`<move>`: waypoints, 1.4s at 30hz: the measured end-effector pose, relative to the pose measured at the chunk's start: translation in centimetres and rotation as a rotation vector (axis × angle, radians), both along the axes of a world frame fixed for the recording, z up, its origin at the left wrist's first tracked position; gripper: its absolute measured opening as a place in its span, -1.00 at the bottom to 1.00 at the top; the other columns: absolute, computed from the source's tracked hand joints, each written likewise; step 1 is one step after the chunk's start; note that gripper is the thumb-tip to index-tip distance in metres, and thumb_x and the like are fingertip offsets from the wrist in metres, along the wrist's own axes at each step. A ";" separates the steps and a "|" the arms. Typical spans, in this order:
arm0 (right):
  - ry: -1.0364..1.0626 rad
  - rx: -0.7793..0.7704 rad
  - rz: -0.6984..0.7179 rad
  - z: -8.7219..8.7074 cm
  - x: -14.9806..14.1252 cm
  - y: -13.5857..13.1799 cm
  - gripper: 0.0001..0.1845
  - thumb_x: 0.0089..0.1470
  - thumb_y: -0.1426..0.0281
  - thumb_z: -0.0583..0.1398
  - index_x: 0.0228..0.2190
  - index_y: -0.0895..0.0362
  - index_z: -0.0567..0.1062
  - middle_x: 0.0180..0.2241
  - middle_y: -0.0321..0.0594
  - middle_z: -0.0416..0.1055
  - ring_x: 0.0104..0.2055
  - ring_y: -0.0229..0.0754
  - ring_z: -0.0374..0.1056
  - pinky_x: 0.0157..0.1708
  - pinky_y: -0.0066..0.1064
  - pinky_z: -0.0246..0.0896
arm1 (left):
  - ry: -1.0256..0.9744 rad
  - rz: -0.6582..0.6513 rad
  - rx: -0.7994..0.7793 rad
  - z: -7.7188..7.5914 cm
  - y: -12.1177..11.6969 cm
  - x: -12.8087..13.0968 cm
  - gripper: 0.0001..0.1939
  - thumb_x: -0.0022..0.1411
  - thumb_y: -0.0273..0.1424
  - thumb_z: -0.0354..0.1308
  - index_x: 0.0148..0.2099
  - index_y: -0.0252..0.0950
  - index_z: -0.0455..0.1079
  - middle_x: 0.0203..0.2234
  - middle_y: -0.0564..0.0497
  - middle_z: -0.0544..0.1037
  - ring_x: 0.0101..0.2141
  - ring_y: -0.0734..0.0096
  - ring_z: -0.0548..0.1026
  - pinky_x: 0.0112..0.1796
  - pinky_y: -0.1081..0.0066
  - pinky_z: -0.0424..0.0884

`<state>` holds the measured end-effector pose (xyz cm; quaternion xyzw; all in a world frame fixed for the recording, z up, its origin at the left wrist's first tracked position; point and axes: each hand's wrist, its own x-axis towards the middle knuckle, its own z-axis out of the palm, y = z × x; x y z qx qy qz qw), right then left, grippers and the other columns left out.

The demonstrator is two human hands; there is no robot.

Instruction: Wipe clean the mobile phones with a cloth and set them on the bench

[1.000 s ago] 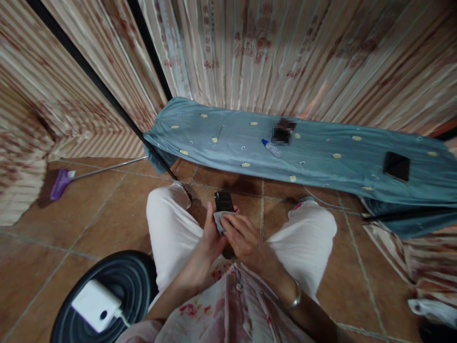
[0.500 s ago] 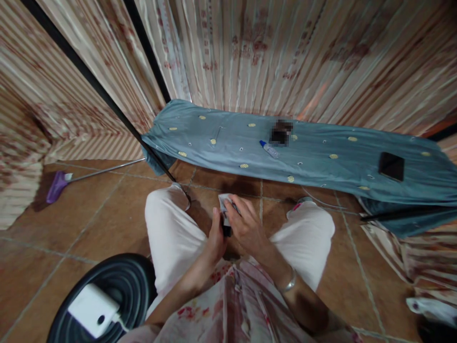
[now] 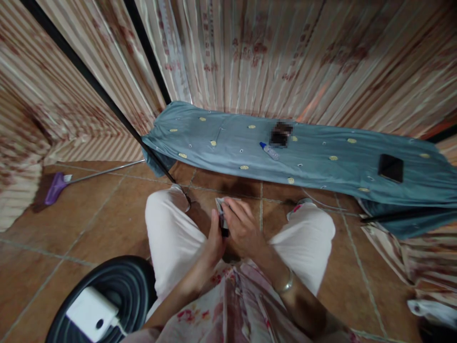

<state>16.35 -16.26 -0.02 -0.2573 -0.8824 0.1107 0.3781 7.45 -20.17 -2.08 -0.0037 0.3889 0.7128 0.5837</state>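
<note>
I sit with my knees apart over a brown tiled floor. My left hand [image 3: 213, 240] grips a small black phone [image 3: 223, 227] from its left edge. My right hand [image 3: 241, 226] lies over the phone's face and presses a pale folded cloth [image 3: 219, 205] against it. Most of the phone is hidden under my right hand. A metal bangle [image 3: 285, 285] circles my right wrist.
A low bench under a blue-grey cloth [image 3: 321, 164] runs across ahead, bearing a small blue-capped bottle [image 3: 269, 150] and a dark flat device [image 3: 390, 167]. A black round stool with a white charger [image 3: 91, 314] stands at lower left. A purple mop [image 3: 57, 186] lies left. Striped curtains hang behind.
My right hand slid with the cloth from the phone's near end up over its far end, covering the screen. The view shifted slightly.
</note>
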 end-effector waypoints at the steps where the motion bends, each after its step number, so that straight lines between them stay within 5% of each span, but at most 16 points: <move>1: 0.031 -0.031 -0.020 0.3 -0.3 0.6 -0.57 0.26 0.50 0.01 0.13 0.19 0.35 0.06 0.00 0.39 0.13 -0.01 0.24 0.11 -0.10 0.27 | 0.025 0.006 0.002 -0.2 -0.1 0.2 -0.57 0.14 -0.04 0.16 -0.16 -0.31 0.51 -0.15 -0.07 0.60 0.13 0.25 0.36 0.12 0.33 0.23; 8: 0.109 -0.322 0.051 1.9 -0.9 3.1 -0.68 0.27 0.36 0.03 -0.09 0.11 0.53 -0.09 -0.13 0.50 -0.04 -0.11 0.34 0.01 -0.22 0.31 | 0.298 -0.106 -0.022 0.3 -0.7 -0.5 -0.43 -0.01 0.09 0.21 -0.20 -0.33 0.52 -0.31 -0.05 0.62 -0.14 0.28 0.51 -0.10 0.36 0.37; 11: 0.136 -0.421 0.068 1.6 -0.3 3.9 -0.68 0.27 0.34 0.02 -0.11 0.08 0.54 -0.13 -0.16 0.52 -0.06 -0.11 0.36 0.00 -0.23 0.31 | 0.390 -0.138 -0.036 0.7 -0.9 -0.9 -0.44 0.00 0.09 0.20 -0.27 -0.35 0.52 -0.41 -0.04 0.61 -0.29 0.32 0.52 -0.25 0.40 0.39; 15: 0.148 -0.510 0.013 0.6 0.2 4.0 -0.63 0.29 0.32 -0.02 0.00 0.02 0.47 -0.06 -0.19 0.50 0.01 -0.12 0.35 0.07 -0.20 0.27 | 0.347 -0.161 -0.041 1.0 -0.7 -1.0 -0.39 0.03 0.12 0.15 -0.24 -0.38 0.53 -0.41 -0.10 0.61 -0.25 0.25 0.54 -0.23 0.36 0.41; 21: 0.096 -0.337 -0.045 -0.2 -1.0 1.9 -0.49 0.30 0.38 -0.08 0.24 0.18 0.18 0.23 -0.03 0.20 0.29 -0.09 0.06 0.27 -0.09 0.04 | 0.157 -0.062 0.008 1.6 0.3 -1.1 -0.51 0.07 -0.01 0.20 -0.17 -0.32 0.54 -0.24 -0.09 0.63 0.00 0.19 0.47 0.06 0.28 0.30; 26: 0.082 -0.224 0.028 -0.3 -1.4 -0.4 -0.40 0.28 0.50 -0.10 0.31 0.09 -0.07 0.29 -0.08 0.07 0.35 -0.10 -0.07 0.28 -0.05 0.05 | 0.009 -0.008 -0.034 2.0 0.6 -1.3 -0.68 0.18 -0.15 0.15 -0.18 -0.27 0.54 -0.27 -0.03 0.63 -0.01 0.33 0.49 0.07 0.36 0.30; 33: 0.022 -0.109 0.109 -1.2 -0.6 -3.8 -0.39 0.25 0.60 -0.08 0.30 0.20 -0.03 0.21 0.01 0.22 0.33 -0.08 0.00 0.26 -0.11 0.13 | -0.015 0.063 -0.147 3.6 0.5 -3.2 -0.72 0.14 -0.21 0.20 -0.46 -0.32 0.46 -0.59 0.03 0.56 -0.29 0.29 0.59 -0.20 0.40 0.47; 42: -0.011 -0.215 0.032 -0.6 -0.6 -1.3 -0.41 0.28 0.40 -0.03 0.29 0.20 0.01 0.25 0.06 0.14 0.34 -0.04 -0.03 0.26 -0.01 0.07 | 0.007 -0.024 -0.153 3.2 0.2 -2.0 -0.69 0.15 -0.13 0.17 -0.28 -0.28 0.51 -0.36 -0.03 0.63 -0.11 0.25 0.55 -0.07 0.33 0.44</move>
